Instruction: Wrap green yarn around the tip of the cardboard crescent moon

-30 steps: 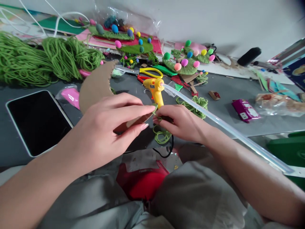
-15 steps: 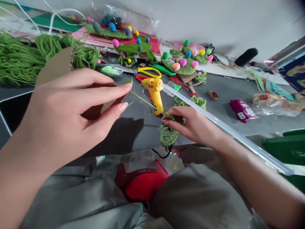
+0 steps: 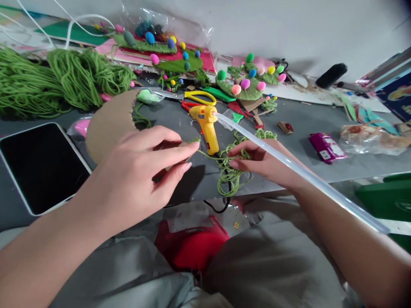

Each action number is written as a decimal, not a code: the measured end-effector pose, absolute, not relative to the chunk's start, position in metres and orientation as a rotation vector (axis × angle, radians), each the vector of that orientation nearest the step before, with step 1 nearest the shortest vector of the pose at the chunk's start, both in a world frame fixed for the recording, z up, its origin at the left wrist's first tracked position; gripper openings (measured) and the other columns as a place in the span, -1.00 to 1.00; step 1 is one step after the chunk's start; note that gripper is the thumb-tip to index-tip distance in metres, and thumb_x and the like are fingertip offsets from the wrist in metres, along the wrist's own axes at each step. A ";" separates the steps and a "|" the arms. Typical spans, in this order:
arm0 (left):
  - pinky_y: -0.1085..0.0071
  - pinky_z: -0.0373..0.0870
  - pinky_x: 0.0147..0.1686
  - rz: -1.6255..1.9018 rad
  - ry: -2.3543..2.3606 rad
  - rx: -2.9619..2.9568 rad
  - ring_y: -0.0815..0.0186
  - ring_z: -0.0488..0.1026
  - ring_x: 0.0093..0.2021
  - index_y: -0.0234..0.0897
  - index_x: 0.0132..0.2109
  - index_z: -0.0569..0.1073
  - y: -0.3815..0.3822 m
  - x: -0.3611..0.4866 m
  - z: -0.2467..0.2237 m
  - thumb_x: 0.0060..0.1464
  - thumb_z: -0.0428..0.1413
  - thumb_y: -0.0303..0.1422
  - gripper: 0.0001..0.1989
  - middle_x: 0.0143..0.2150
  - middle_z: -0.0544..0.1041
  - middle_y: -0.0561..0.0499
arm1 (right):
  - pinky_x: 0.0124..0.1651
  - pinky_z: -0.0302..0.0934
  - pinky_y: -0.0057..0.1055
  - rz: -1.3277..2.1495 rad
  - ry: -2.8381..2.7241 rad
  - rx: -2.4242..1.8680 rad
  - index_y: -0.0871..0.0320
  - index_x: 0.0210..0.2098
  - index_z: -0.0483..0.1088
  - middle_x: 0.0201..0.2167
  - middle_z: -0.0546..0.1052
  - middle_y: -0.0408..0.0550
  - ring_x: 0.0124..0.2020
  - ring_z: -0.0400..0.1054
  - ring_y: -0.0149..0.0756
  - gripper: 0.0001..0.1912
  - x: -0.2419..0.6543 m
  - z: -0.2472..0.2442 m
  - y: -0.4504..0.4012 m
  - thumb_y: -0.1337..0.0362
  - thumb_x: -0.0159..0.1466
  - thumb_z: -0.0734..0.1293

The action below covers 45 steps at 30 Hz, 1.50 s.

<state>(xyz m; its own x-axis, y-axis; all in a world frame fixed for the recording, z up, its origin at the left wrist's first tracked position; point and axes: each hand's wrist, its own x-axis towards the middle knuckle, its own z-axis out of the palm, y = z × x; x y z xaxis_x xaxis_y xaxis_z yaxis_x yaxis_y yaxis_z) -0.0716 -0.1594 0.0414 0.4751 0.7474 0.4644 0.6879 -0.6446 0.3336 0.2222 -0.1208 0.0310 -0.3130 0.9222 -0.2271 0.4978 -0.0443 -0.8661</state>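
Two grips sit just nearer than the glue gun (image 3: 208,127): leftward, the left hand (image 3: 130,169) pinches the yarn-wrapped cardboard crescent (image 3: 108,122), likely steadying it; rightward, the right hand (image 3: 268,164) loosely holds green yarn (image 3: 228,176), likely keeping slack. Scissors (image 3: 208,99) lie beyond it.

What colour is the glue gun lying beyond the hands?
Yellow, clearest in the head view.

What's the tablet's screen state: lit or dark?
Dark: the tablet shows a plain black face with no picture or glow. Cannot tell whether it is powered off or just asleep.
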 end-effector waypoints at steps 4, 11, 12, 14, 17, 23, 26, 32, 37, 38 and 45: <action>0.17 0.47 -0.08 0.821 1.264 2.621 0.16 0.55 -0.10 -0.11 0.16 0.58 -0.162 -0.066 0.037 0.31 0.08 -0.42 -0.65 0.00 0.57 -0.09 | -0.23 0.40 -0.36 1.403 -1.796 -1.498 0.11 -0.08 0.64 -0.25 0.64 -0.06 -0.27 0.50 -0.28 -0.70 0.229 0.035 -0.118 0.24 0.18 0.50; 0.12 0.46 -0.03 0.769 1.211 2.659 0.16 0.54 -0.08 -0.18 0.16 0.59 -0.165 -0.058 0.026 0.30 0.09 -0.48 -0.64 0.01 0.56 -0.14 | -0.26 0.40 -0.39 1.578 -1.493 -1.494 0.11 -0.17 0.65 -0.30 0.61 -0.05 -0.31 0.47 -0.32 -0.73 0.232 0.038 -0.114 0.35 0.12 0.42; 0.12 0.46 -0.03 0.761 1.212 2.668 0.15 0.54 -0.09 -0.19 0.15 0.60 -0.165 -0.057 0.026 0.30 0.09 -0.48 -0.65 0.00 0.56 -0.14 | -0.25 0.41 -0.38 1.598 -1.465 -1.495 0.11 -0.18 0.65 -0.29 0.61 -0.04 -0.31 0.48 -0.31 -0.73 0.232 0.039 -0.113 0.35 0.11 0.43; 0.11 0.46 -0.04 0.740 1.213 2.675 0.14 0.55 -0.09 -0.17 0.14 0.60 -0.166 -0.055 0.024 0.29 0.09 -0.47 -0.65 -0.01 0.57 -0.13 | -0.23 0.43 -0.37 1.626 -1.441 -1.467 0.10 -0.17 0.65 -0.28 0.61 -0.04 -0.31 0.49 -0.31 -0.74 0.234 0.038 -0.112 0.34 0.12 0.45; 0.10 0.46 -0.05 0.716 1.208 2.672 0.13 0.55 -0.09 -0.16 0.15 0.59 -0.166 -0.055 0.022 0.29 0.08 -0.45 -0.65 0.00 0.56 -0.13 | -0.29 0.41 -0.41 1.637 -1.431 -1.436 0.09 -0.16 0.64 -0.32 0.61 -0.07 -0.35 0.47 -0.35 -0.77 0.239 0.033 -0.111 0.32 0.17 0.49; 0.06 0.45 -0.03 0.699 1.198 2.667 0.11 0.54 -0.07 -0.18 0.16 0.58 -0.166 -0.055 0.020 0.29 0.08 -0.48 -0.64 0.01 0.55 -0.14 | -0.43 0.31 -0.46 1.587 -1.370 -1.474 0.08 -0.15 0.64 -0.36 0.60 -0.09 -0.42 0.43 -0.38 -0.73 0.246 0.029 -0.107 0.25 0.14 0.58; 0.07 0.46 -0.05 0.711 1.199 2.666 0.12 0.54 -0.09 -0.17 0.15 0.58 -0.166 -0.055 0.021 0.29 0.08 -0.49 -0.64 0.00 0.55 -0.15 | -0.42 0.34 -0.44 1.591 -1.344 -1.443 0.10 -0.13 0.65 -0.30 0.61 -0.03 -0.39 0.43 -0.36 -0.72 0.247 0.032 -0.105 0.28 0.14 0.56; 0.07 0.46 -0.04 0.704 1.208 2.664 0.12 0.55 -0.10 -0.22 0.13 0.60 -0.166 -0.054 0.021 0.28 0.10 -0.49 -0.66 -0.01 0.55 -0.14 | -0.31 0.42 -0.40 1.573 -1.315 -1.448 0.16 -0.19 0.67 -0.23 0.64 0.07 -0.30 0.49 -0.31 -0.80 0.246 0.034 -0.101 0.25 0.19 0.52; 0.09 0.44 -0.04 0.718 1.193 2.674 0.14 0.54 -0.10 -0.20 0.14 0.59 -0.166 -0.055 0.020 0.28 0.11 -0.49 -0.65 -0.02 0.55 -0.13 | -0.22 0.46 -0.37 1.270 -1.455 -1.418 0.11 -0.16 0.66 -0.24 0.67 0.00 -0.30 0.52 -0.33 -0.76 0.242 0.024 -0.099 0.18 0.19 0.55; 0.09 0.45 -0.05 0.736 1.185 2.680 0.14 0.54 -0.11 -0.21 0.14 0.59 -0.166 -0.055 0.020 0.28 0.11 -0.49 -0.65 -0.02 0.55 -0.12 | -0.20 0.47 -0.34 1.158 -1.476 -1.399 0.11 -0.16 0.66 -0.27 0.67 -0.02 -0.32 0.52 -0.32 -0.75 0.240 0.023 -0.099 0.17 0.19 0.55; 0.09 0.45 -0.08 0.774 1.160 2.683 0.14 0.53 -0.12 -0.24 0.14 0.60 -0.166 -0.053 0.020 0.25 0.13 -0.52 -0.64 -0.04 0.54 -0.13 | -0.43 0.34 -0.37 0.741 -1.606 -1.355 0.10 -0.30 0.62 -0.49 0.59 -0.09 -0.49 0.44 -0.33 -0.77 0.225 0.027 -0.099 0.08 0.20 0.55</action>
